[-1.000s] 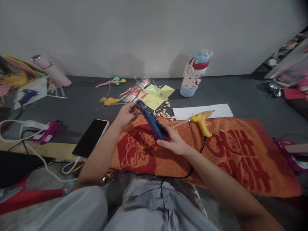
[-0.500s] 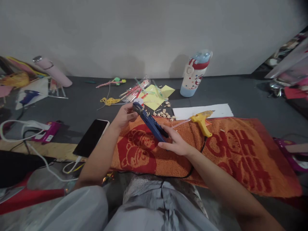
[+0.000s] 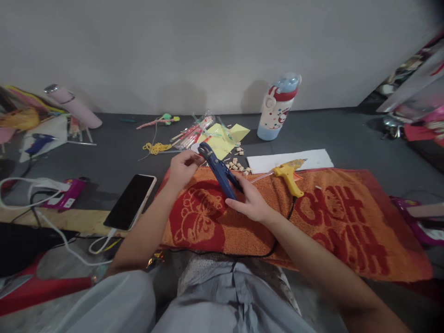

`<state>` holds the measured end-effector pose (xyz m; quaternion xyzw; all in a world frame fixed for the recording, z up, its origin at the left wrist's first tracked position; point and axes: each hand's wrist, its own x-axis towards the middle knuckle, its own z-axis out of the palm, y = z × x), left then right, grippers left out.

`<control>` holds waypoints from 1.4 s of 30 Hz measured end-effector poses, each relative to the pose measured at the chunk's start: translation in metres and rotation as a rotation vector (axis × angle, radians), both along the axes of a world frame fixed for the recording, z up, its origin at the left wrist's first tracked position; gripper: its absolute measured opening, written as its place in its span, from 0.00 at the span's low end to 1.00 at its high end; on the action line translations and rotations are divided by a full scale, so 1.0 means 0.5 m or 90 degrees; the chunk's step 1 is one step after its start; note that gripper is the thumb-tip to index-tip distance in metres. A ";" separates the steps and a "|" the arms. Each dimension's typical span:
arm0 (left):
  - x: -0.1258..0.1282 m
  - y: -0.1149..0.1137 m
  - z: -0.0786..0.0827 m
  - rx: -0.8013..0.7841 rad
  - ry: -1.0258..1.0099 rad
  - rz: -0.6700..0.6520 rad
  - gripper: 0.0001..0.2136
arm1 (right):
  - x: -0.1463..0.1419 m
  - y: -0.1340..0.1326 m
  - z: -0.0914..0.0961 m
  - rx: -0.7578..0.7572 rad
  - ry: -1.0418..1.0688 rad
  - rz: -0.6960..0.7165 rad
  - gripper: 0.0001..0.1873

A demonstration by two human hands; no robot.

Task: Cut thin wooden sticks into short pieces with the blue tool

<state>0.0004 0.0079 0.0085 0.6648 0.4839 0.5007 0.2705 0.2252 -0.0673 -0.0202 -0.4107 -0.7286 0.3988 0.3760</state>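
Note:
My right hand point(image 3: 250, 200) is closed around the handles of a blue plier-like hand tool point(image 3: 222, 176). Its dark jaw end points up and away, to the left, above the orange towel point(image 3: 256, 226). My left hand point(image 3: 185, 169) is beside the jaws with thumb and fingers pinched together; what is between them is too small to make out. Behind the tool lie several small pale wooden pieces point(image 3: 236, 165). A yellow glue gun point(image 3: 288, 175) rests on the towel and a white board point(image 3: 317, 158), right of my right hand.
Yellow paper point(image 3: 222, 143), bagged sticks point(image 3: 196, 132) and yellow yarn point(image 3: 157, 148) lie behind my hands. A patterned bottle point(image 3: 275, 113) stands at back right. Left are a phone point(image 3: 128, 203) on a cable, a purple power strip point(image 3: 71, 193) and a pink flask point(image 3: 78, 108).
My left hand has come off the tool's jaw end and is now pinched just beside it. The tool has swung slightly more upright in my right hand.

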 end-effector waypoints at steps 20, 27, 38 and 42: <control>0.010 -0.011 -0.005 -0.056 -0.101 -0.028 0.20 | 0.012 0.005 -0.001 0.031 -0.017 0.044 0.37; 0.020 -0.020 0.013 -0.057 -0.084 -0.007 0.20 | 0.014 0.007 -0.011 0.037 -0.011 0.035 0.35; 0.020 -0.018 0.003 -0.044 -0.071 -0.010 0.17 | 0.016 0.010 -0.017 0.026 -0.006 0.037 0.33; 0.021 -0.017 0.004 -0.036 -0.082 -0.015 0.19 | 0.016 0.010 -0.024 0.016 0.007 0.038 0.34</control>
